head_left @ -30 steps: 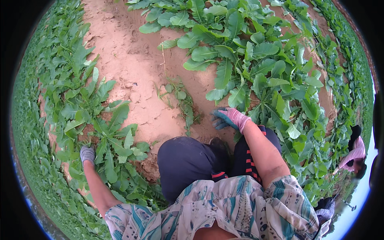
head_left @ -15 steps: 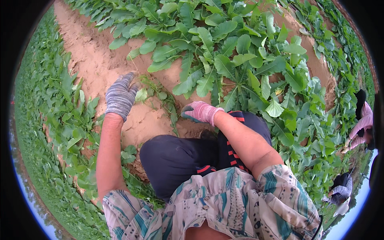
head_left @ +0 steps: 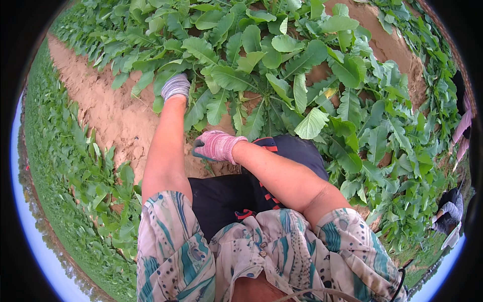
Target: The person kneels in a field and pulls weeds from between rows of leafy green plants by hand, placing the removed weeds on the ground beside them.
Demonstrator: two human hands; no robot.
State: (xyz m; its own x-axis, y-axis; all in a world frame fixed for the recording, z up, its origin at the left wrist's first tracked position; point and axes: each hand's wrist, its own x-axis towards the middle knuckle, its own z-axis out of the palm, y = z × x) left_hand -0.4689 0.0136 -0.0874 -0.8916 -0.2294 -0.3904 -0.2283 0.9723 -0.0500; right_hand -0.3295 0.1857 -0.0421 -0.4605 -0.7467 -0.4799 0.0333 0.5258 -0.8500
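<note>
My left hand (head_left: 176, 86), in a grey striped knit glove, reaches forward among the lower leaves of a broad-leaved green plant (head_left: 231, 78). Leaves cover its fingers, so I cannot see what it touches. Closer to my knees is my right hand (head_left: 217, 146), in a pink knit glove with a grey palm side. Its fingers curl closed just above the sandy soil, and whatever may be inside them is hidden. A large pale leaf (head_left: 312, 124) hangs to the right of that hand.
Bare reddish soil (head_left: 113, 108) runs along the left, bordered by another leafy row (head_left: 70, 166). Dense plants fill the right side. My dark-trousered knee (head_left: 297, 156) is bent beside the leaves. Another person (head_left: 450, 209) crouches at the far right; a pink sleeve (head_left: 464, 126) shows above.
My left hand has moved forward and right, from beside a clump of thin weeds to under the leaves. My right hand has shifted left. The weed clump no longer shows; the view has shifted.
</note>
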